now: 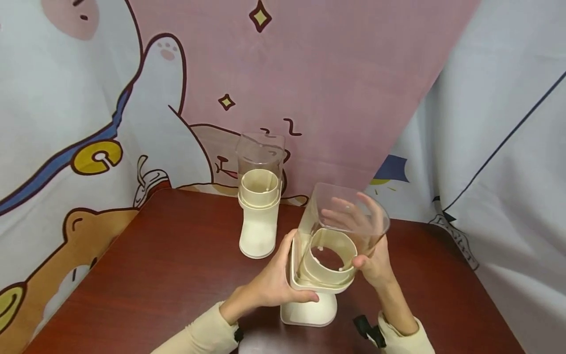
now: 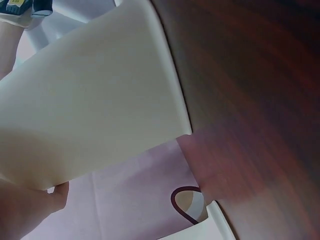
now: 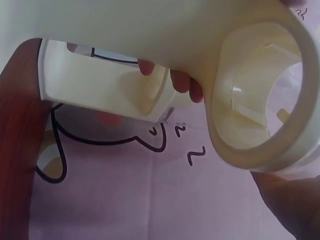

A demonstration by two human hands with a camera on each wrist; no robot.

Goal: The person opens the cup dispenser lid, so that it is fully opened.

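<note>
Both my hands hold a pet feeder with a cream stand (image 1: 309, 312), a round collar and a clear plastic hopper (image 1: 329, 206). My left hand (image 1: 274, 280) grips the stand's cream rim from the left, thumb along the front. On the other side my right hand (image 1: 378, 260) holds the clear hopper, its thumb in front and its fingers showing through the plastic. The feeder leans a little, its foot low over the table. The cream stand (image 2: 100, 95) fills much of the left wrist view. From below, the right wrist view shows the open ring (image 3: 220, 135).
A second, matching feeder (image 1: 258, 233) stands upright at the back of the dark red-brown table (image 1: 177, 275). Behind the table hangs a cartoon-printed cloth (image 1: 336, 88). A black strap (image 1: 369, 332) is by the right sleeve.
</note>
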